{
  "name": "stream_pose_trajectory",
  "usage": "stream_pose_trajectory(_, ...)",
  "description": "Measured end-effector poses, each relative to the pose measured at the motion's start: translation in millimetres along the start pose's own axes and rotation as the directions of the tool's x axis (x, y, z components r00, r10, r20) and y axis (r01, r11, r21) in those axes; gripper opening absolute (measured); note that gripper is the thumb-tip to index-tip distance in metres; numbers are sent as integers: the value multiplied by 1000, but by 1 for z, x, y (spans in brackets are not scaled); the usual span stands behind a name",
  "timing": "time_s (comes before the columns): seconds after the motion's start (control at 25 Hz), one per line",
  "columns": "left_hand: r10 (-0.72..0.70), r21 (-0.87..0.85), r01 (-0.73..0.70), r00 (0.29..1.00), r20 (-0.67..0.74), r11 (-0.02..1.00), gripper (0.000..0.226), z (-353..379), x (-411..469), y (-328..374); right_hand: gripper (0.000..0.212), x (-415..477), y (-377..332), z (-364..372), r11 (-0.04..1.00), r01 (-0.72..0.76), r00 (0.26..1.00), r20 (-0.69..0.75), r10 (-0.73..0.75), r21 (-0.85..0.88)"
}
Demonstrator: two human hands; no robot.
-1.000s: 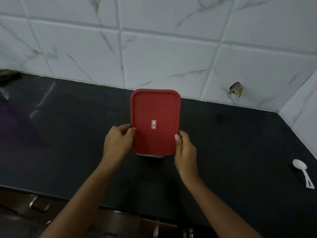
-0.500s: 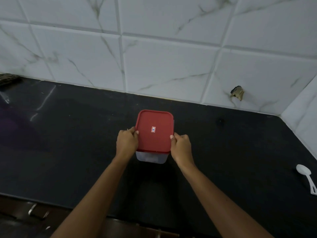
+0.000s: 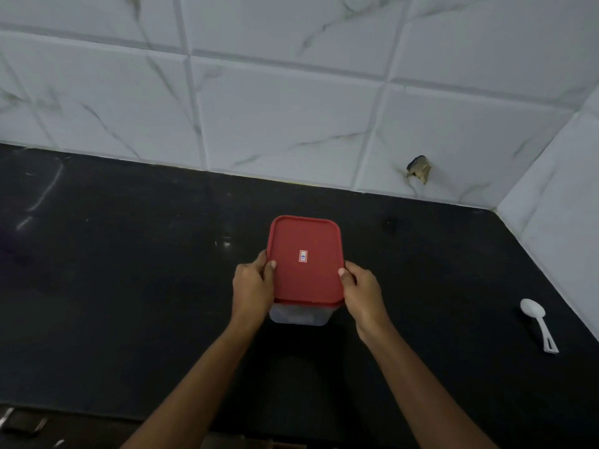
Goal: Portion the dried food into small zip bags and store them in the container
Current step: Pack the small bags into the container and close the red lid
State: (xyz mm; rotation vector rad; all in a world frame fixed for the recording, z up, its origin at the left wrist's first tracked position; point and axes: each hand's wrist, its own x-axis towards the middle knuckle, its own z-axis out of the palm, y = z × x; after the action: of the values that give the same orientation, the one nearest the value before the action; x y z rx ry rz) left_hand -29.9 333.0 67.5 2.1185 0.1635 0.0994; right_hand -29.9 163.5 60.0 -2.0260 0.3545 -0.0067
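Observation:
A clear plastic container (image 3: 299, 315) with a red lid (image 3: 304, 257) stands on the black counter (image 3: 129, 286), near the middle. The lid is on and carries a small white sticker. My left hand (image 3: 254, 286) grips the container's left side, thumb on the lid's edge. My right hand (image 3: 361, 291) grips its right side in the same way. What is inside the container is hidden by the lid. No zip bags or dried food show.
A white plastic spoon (image 3: 538, 324) lies on the counter at the right. White marble-look tiles form the back wall and the right corner wall, with a chipped hole (image 3: 419, 168) in one tile. The counter's front edge runs along the bottom left.
Both hands have carried the lidded container away from me and down towards the counter. It looks smaller and sits lower than a second ago. The grip is unchanged.

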Motion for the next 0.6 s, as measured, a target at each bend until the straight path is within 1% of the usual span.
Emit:
stream_pose_trajectory(0.12,-2,-30,3,1000,28,1000,40,34,-10,6,32,0,19,-31,1000,-4,1000,-4,4,2)
stream_pose_trajectory(0.24,0,11,0,1000,25,1000,41,55,-16,16,32,8,28,-51,1000,-6,1000,26,6,22)
stream_pose_trajectory(0.32,-3,49,3,1000,5,999,41,59,-17,23,34,11,26,-59,999,-9,998,67,7,35)
stream_pose_trajectory(0.44,-40,36,40,999,13,999,34,57,-10,30,41,12,17,-69,999,-45,987,156,42,16)
stream_pose_trajectory(0.48,-74,32,73,997,29,997,33,56,-4,32,42,13,14,-73,998,-63,981,184,57,28)
stream_pose_trajectory(0.52,-127,20,126,991,42,992,38,55,5,33,43,15,9,-76,995,-90,976,204,80,40)
stream_pose_trajectory(0.6,-238,-78,244,968,72,967,59,52,29,42,48,31,0,-80,995,-96,984,154,91,25)
